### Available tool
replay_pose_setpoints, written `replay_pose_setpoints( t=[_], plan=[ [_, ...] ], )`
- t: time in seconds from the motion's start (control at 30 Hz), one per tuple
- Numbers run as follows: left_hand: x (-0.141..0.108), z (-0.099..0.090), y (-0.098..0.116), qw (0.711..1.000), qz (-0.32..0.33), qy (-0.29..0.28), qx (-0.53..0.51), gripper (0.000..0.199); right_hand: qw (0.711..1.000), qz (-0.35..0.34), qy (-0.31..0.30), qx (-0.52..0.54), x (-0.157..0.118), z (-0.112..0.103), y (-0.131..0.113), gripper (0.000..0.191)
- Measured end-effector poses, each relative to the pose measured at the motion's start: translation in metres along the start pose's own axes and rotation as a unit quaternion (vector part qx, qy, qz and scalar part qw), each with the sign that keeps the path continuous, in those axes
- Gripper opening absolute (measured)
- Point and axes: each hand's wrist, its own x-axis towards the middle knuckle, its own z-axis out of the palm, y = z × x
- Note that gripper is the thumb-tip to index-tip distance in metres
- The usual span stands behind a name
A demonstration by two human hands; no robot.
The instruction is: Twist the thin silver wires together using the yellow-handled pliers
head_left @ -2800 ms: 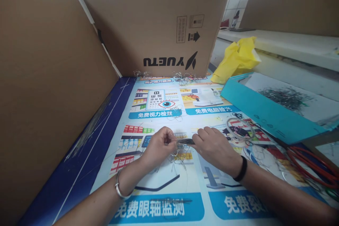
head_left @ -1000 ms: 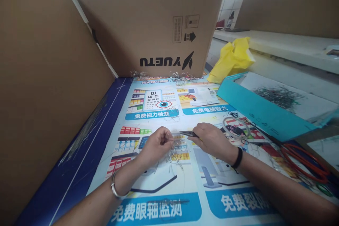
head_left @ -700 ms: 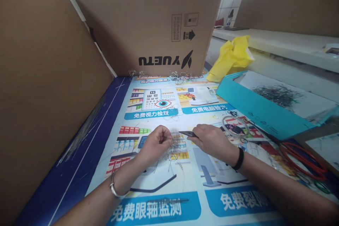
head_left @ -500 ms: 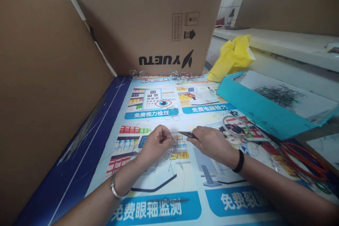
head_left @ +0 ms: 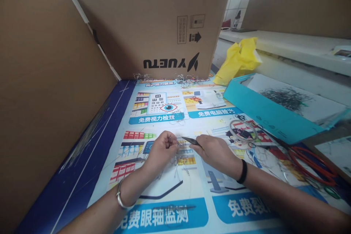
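Over the printed sheet (head_left: 164, 190), my left hand (head_left: 166, 148) is closed, its thumb and fingers pinched on thin wire. Fine wire strands (head_left: 179, 161) show beside and below the fingertips; how many lie in the pinch I cannot tell. Dark pliers (head_left: 192, 141) are gripped in my right hand (head_left: 216, 153), with their pointed jaws toward the left fingertips. The tip of the jaws is close to the wire; whether it touches is too fine to see.
A blue box (head_left: 274, 120) at the right holds a pile of wire pieces (head_left: 283, 97). Near it lie a yellow bag (head_left: 237, 60), a clear ring coil (head_left: 256, 131) and an orange coil (head_left: 312, 166). Cardboard (head_left: 153, 25) stands behind, with wire tangles (head_left: 186, 79) at its foot.
My right hand has moved slightly left with the pliers, so the jaws are closer to my left fingertips. My left hand has hardly moved.
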Motion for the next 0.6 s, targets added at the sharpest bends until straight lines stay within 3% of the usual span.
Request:
replay_pose_setpoints(
  t=[0.6],
  plan=[
    [0.0001,-0.0004,0.0006,1.000,0.021,0.012,0.011,0.013,1.000,0.004,-0.001,0.001,-0.0020,-0.0010,-0.0031,0.033]
  ],
)
